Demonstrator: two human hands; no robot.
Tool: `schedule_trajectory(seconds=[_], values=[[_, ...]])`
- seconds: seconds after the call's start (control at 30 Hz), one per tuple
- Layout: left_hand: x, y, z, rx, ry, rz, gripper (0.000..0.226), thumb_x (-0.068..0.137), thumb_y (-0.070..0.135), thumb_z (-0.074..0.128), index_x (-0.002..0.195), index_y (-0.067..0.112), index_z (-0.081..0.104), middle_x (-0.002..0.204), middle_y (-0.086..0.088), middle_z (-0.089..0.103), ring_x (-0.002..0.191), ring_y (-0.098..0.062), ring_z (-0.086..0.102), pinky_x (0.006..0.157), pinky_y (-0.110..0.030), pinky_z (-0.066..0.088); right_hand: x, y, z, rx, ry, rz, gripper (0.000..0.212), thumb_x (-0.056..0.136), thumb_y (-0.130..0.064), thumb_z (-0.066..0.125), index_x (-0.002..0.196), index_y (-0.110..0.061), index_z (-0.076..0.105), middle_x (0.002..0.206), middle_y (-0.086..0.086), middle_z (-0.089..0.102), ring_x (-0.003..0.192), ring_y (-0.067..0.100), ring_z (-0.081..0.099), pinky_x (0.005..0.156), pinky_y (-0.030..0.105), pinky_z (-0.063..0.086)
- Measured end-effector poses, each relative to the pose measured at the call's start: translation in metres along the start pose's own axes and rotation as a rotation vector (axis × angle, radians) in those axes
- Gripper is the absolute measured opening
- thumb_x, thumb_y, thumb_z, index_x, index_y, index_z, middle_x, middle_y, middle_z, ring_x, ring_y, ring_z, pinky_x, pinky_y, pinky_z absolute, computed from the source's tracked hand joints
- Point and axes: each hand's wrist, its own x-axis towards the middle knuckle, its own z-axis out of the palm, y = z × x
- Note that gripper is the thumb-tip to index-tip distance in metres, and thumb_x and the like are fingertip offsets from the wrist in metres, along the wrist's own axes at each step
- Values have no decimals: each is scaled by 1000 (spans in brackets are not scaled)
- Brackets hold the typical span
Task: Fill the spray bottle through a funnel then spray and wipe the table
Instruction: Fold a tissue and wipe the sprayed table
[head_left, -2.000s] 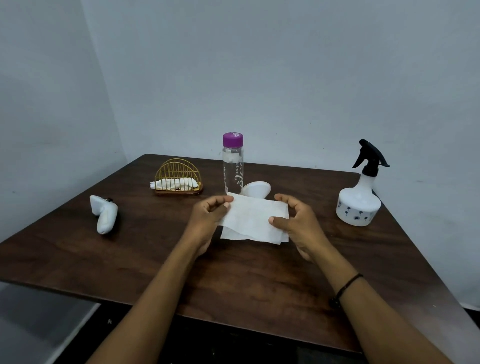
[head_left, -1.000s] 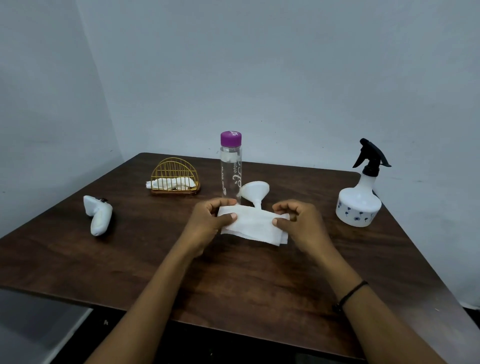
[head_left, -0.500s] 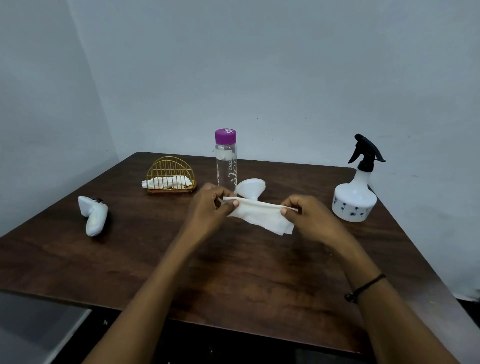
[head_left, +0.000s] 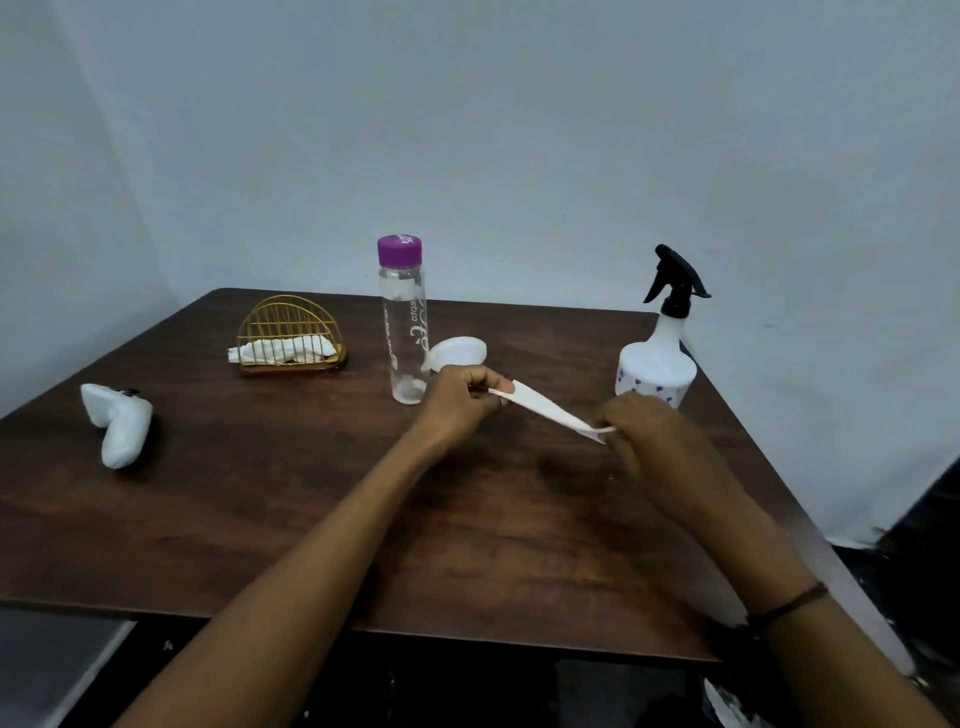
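Reaching forward from 6 o'clock, both forearms converge over the middle of the dark wooden counter. The left hand has its fingers curled, its grip pinching the upper end of a folded white tissue; the right hand, knuckles toward the camera, has its grip closed on the lower end. The tissue hangs stretched between them above the counter, seen nearly edge-on, its long axis running from 10 o'clock down to 4 o'clock. Behind the left hand stands an upright clear bottle with a purple cap, a white funnel lying just beside it. At 2 o'clock stands the white spray bottle, its black nozzle pointing left. At 10 o'clock sits a gold wire holder containing tissues; at 9 o'clock lies a white controller.
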Motion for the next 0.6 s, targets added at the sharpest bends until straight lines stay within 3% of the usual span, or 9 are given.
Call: schedule_trajectory(seconds=[0.1,0.2,0.33,0.47,0.6], values=[[-5,-7,1,175,-124,96,26,79,-3,66,94,16,77,100,7,74,92,0,67,86,-14,50,-21,0,10,-114,-159,-81,22,87,-11,69,108,-17,71,104,5,70,87,23,63,73,31,48],[-11,-6,-2,363,-263,161,33,76,-3,59,95,17,76,103,9,72,94,0,64,82,-9,48,-36,0,14,-88,-336,-71,29,94,-30,54,120,-21,65,117,0,64,102,19,58,87,34,47],[-12,-3,-3,426,-176,143,24,76,13,57,86,24,75,92,12,72,81,-4,65,75,-28,56,-40,-6,4,-36,-271,-61,45,88,-45,51,124,-22,65,119,-4,65,105,19,59,87,34,46],[-7,0,1,554,-131,311,12,83,24,62,86,24,73,89,12,69,77,-3,62,70,-30,54,-24,-19,3,-57,-293,-125,32,98,-19,50,128,-18,60,124,-2,60,109,22,56,91,34,45],[-7,-8,17,619,-280,483,13,85,19,63,92,20,74,101,8,70,92,-10,60,83,-25,46,-18,-16,18,-161,-394,-142,50,87,2,49,133,-16,53,134,2,52,120,26,52,92,41,48]])
